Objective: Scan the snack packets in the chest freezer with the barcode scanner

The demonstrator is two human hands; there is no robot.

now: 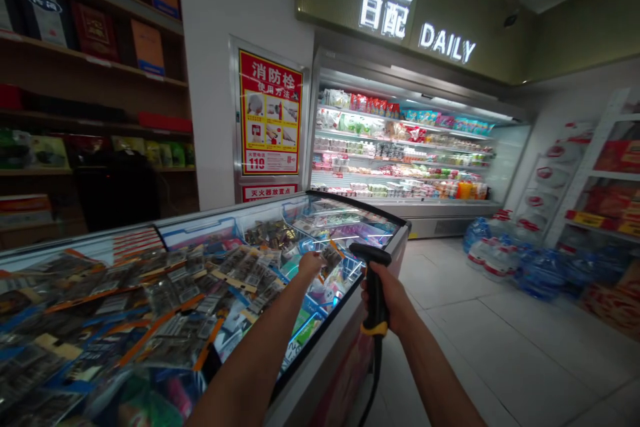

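My right hand (391,295) is wrapped round the grip of a black barcode scanner (377,307) with a yellow base, held upright beside the freezer's right edge. A cable runs down from it. My left hand (311,264) reaches over the chest freezer (345,347), fingers closed on a small packet (331,257) with an orange edge. The scanner's head is just right of that packet, apart from it. Many similar flat packets (175,287) lie spread over the freezer's glass top to the left of my left arm.
Bagged frozen goods show through the glass. A lit open fridge (400,147) stands at the back, with a red fire-hydrant poster (271,113) left of it. Water bottles (543,273) stand on the tiled floor at right. Shelves (95,53) of boxes line the left.
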